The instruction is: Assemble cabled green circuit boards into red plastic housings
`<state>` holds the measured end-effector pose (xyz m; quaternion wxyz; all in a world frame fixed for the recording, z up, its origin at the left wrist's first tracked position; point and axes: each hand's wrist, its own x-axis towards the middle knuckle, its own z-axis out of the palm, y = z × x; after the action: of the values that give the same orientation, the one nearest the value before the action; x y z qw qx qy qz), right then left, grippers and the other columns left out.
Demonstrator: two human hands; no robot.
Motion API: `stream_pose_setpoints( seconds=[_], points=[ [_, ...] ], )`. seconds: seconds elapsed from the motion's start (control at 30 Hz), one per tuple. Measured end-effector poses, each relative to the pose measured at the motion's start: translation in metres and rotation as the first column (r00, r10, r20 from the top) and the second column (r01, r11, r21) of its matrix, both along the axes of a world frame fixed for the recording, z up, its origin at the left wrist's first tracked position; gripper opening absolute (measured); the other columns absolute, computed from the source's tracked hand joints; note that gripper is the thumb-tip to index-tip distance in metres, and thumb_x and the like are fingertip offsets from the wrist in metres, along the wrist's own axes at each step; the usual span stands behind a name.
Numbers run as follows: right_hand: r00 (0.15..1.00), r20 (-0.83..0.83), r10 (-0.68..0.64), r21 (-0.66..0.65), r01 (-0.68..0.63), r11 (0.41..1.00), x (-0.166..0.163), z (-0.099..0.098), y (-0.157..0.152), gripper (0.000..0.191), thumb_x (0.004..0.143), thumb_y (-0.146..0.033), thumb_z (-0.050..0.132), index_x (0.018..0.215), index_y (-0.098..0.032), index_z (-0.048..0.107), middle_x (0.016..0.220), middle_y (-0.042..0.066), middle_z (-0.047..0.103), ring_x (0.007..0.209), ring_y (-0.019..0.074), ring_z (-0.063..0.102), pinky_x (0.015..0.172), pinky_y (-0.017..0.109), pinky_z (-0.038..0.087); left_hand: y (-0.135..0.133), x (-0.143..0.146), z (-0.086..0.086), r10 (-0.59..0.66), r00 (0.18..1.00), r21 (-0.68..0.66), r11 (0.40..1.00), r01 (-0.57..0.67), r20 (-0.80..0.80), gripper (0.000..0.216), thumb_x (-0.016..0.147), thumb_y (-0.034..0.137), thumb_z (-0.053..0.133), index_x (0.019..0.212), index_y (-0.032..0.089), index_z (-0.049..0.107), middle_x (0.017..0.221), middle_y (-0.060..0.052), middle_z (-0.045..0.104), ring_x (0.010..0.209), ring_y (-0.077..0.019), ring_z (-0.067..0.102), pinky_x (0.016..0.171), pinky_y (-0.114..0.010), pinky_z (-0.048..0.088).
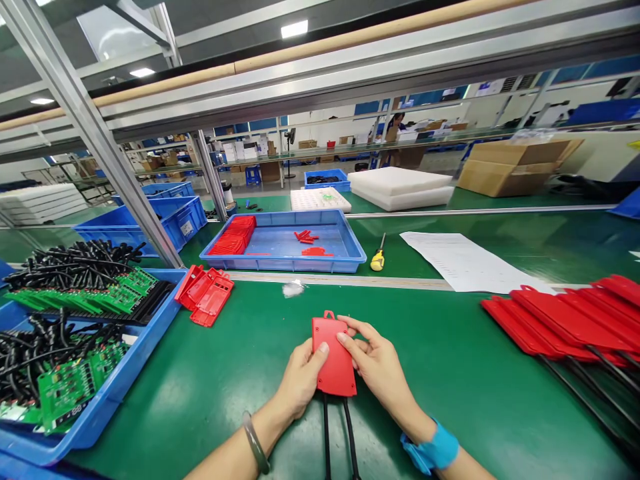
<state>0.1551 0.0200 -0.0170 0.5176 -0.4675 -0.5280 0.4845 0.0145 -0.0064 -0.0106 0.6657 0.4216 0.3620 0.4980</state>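
Between my two hands is a red plastic case (336,373), with a hanging loop at its top and two black cables (327,433) running down from its lower edge. My left hand (303,377) grips the case's left side, thumb on its face. My right hand (375,357) pinches the upper right edge with thumb and fingers. Screw holes show near the case's corners. To the left lie a few loose red case shells (213,297). Finished-looking red cases (565,320) with black cables are stacked at the right.
A blue bin (145,347) at left holds green circuit boards (75,387) with black cables. Beyond my hands are a blue tray (285,263) with red parts, a yellow screwdriver (379,259), paper sheets (460,257) and a small clear plastic scrap (293,288). A metal frame (107,160) crosses left.
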Motion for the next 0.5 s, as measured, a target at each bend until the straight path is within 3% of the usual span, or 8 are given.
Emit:
stream_pose_setpoints(
  seconds=[0.3, 0.4, 0.5],
  points=[
    [0.996, -0.083, -0.005, -0.096, -0.003, 0.995, 0.000, 0.004, 0.000, 0.055, 0.069, -0.048, 0.070, 0.114, -0.019, 0.057, 0.075, -0.004, 0.045, 0.045, 0.0054, 0.041, 0.039, 0.019, 0.034, 0.001, -0.003, -0.005, -0.009, 0.998, 0.040, 0.999, 0.011, -0.059, 0.051, 0.084, 0.047, 0.052, 0.120, 0.011, 0.057, 0.106, -0.012, 0.066, 0.091, -0.0224, 0.061, 0.082, -0.032, 0.045],
    [0.989, -0.116, 0.092, -0.128, -0.107, 0.986, 0.003, 0.007, 0.002, 0.052, 0.071, -0.048, 0.069, 0.112, -0.017, 0.060, 0.066, -0.004, 0.050, 0.048, 0.0071, 0.039, 0.044, 0.020, 0.033, 0.002, -0.004, -0.005, -0.018, 0.997, 0.038, 0.999, 0.021, -0.077, 0.053, 0.084, 0.050, 0.049, 0.119, 0.011, 0.057, 0.103, -0.013, 0.067, 0.088, -0.0227, 0.061, 0.079, -0.032, 0.046],
    [0.952, -0.153, 0.266, -0.172, -0.291, 0.941, 0.008, 0.013, 0.003, 0.045, 0.077, -0.051, 0.063, 0.105, -0.015, 0.066, 0.065, -0.001, 0.059, 0.052, 0.0093, 0.044, 0.050, 0.021, 0.037, 0.002, -0.006, -0.005, -0.062, 0.995, 0.038, 0.997, 0.065, -0.074, 0.053, 0.085, 0.050, 0.047, 0.118, 0.010, 0.058, 0.104, -0.013, 0.066, 0.090, -0.0232, 0.061, 0.080, -0.034, 0.045]
  ],
)
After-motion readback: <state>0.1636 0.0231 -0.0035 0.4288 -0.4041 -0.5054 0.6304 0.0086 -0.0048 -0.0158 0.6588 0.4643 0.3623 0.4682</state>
